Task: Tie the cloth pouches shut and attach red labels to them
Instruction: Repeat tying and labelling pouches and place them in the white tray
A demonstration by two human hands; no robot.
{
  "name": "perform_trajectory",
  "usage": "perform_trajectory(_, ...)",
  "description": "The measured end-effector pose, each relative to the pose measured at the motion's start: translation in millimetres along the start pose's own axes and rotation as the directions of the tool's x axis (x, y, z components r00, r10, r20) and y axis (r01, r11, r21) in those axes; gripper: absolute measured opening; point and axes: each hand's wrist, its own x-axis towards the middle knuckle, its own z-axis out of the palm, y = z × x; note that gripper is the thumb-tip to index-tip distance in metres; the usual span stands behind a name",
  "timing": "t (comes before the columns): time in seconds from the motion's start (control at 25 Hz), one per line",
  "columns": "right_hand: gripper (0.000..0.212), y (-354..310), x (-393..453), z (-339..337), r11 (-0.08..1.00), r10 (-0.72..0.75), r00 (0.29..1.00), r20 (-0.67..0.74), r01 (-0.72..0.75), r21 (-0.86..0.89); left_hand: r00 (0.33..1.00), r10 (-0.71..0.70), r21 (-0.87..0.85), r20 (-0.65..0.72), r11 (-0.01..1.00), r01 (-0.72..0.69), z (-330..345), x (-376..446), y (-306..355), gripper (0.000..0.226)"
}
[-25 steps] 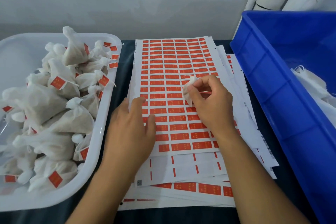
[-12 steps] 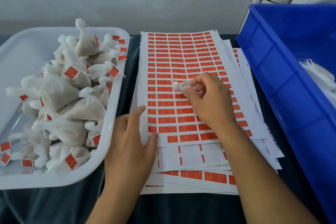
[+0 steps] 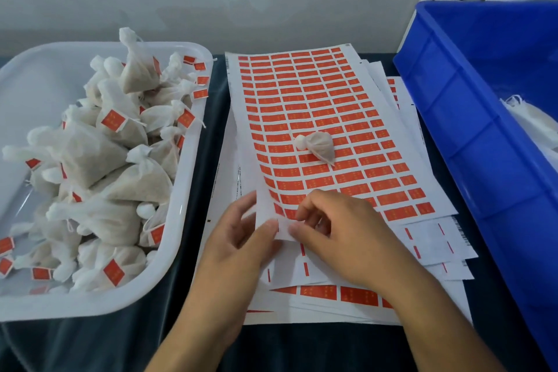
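A small tied cloth pouch (image 3: pixel 318 146) lies on the top sheet of red labels (image 3: pixel 320 118), free of both hands. My left hand (image 3: pixel 238 238) pinches the near left corner of that sheet and bends it upward. My right hand (image 3: pixel 338 229) is at the same corner, its fingertips curled onto the sheet's edge by the lowest row of labels. No label on the loose pouch shows.
A white tray (image 3: pixel 187 166) on the left holds several tied pouches with red labels. More label sheets (image 3: pixel 434 244) lie stacked underneath. A blue crate (image 3: pixel 471 136) stands at the right with white pouches (image 3: pixel 534 121) inside. A dark cloth covers the table.
My right hand let the pouch go onto the label sheet and moved down to the near corner. My left hand went from resting flat to pinching and lifting that corner.
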Motion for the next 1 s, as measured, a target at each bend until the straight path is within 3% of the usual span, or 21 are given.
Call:
perform_trajectory(0.16, 0.011, 0, 1, 2, 0.998, 0.005, 0.999, -0.053, -0.002, 0.059, 0.998, -0.012, -0.067, 0.061, 0.998, 0.017, 7, 2, -8, 0.06)
perform_trajectory(0.28, 0.012, 2, -1, 0, 0.994, 0.015, 0.992, -0.128, -0.001, 0.106, 0.997, -0.044, -0.123, -0.06, 0.992, 0.037, 15, 4, -9, 0.03)
perform_trajectory(0.36, 0.015, 3, -3, 0, 0.995, 0.014, 0.989, -0.147, 0.0, 0.101, 0.993, -0.087, -0.154, -0.078, 0.985, 0.074, 16, 7, -10, 0.022)
perform_trajectory(0.6, 0.015, 6, -5, -1, 0.994, 0.024, 0.991, -0.133, -0.01, 0.106, 0.999, -0.033, -0.123, -0.002, 0.992, 0.032, 20, 10, -8, 0.033)
perform_trajectory(1.0, 0.023, 4, -10, -1, 0.998, -0.036, 0.991, -0.133, 0.043, 0.052, 0.993, 0.08, 0.0, -0.088, 0.997, -0.081, 25, 12, -17, 0.031)
